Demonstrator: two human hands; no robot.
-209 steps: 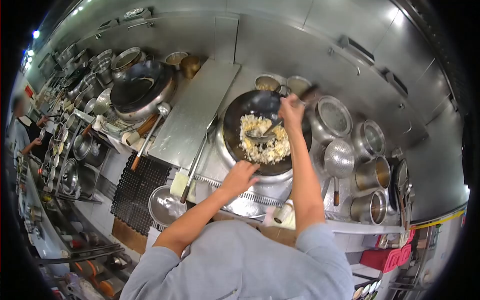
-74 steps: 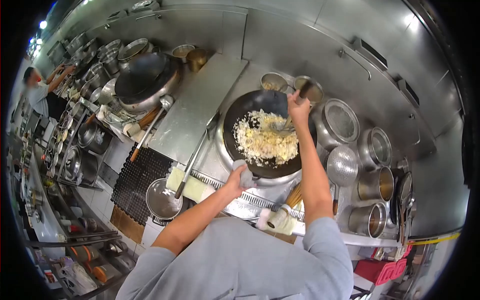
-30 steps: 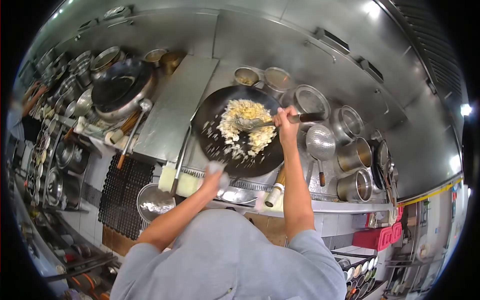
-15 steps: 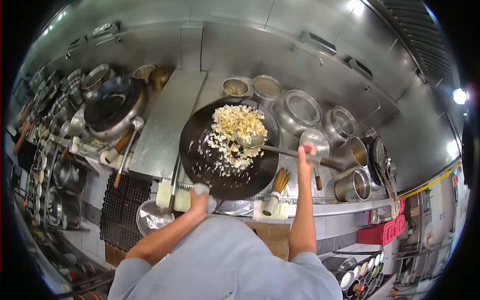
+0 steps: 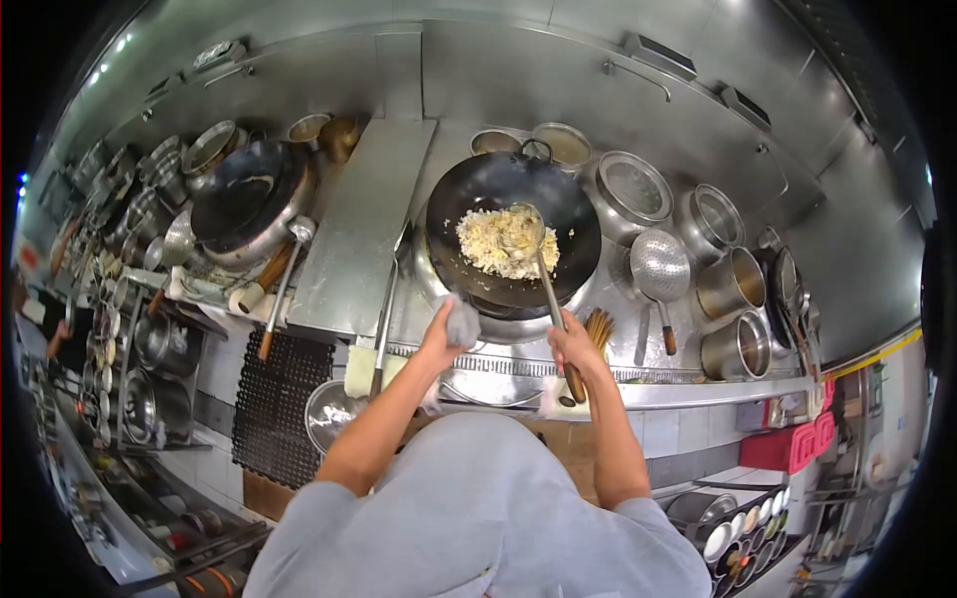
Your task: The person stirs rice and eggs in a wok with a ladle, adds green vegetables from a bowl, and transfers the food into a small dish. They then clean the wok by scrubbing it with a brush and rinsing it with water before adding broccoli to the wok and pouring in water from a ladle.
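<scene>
A black wok [image 5: 478, 179] sits tilted over the stove ring, with fried rice [image 5: 498, 244] gathered in its middle. My right hand [image 5: 576, 347] is closed around the handle of a ladle [image 5: 549, 289], whose bowl rests in the rice. My left hand [image 5: 436, 339] is closed on a bunched grey cloth [image 5: 462, 322] at the wok's near left side. Whether the cloth wraps a wok handle is hidden. A long-handled tool [image 5: 387, 319] leans just left of that hand, and a bamboo brush [image 5: 599, 329] lies beside the right one.
A perforated skimmer [image 5: 660, 266], lidded pots [image 5: 635, 187] and open metal pots [image 5: 736, 344] stand right of the wok. To the left are a steel panel [image 5: 364, 229] and a second wok [image 5: 249, 204]. A black mat [image 5: 282, 409] lies low left; a person's arm shows at the far left.
The wok has tipped and pulled away from the stove's near edge, and the rice has gathered together. My right hand has swung the ladle handle toward me and closed around it.
</scene>
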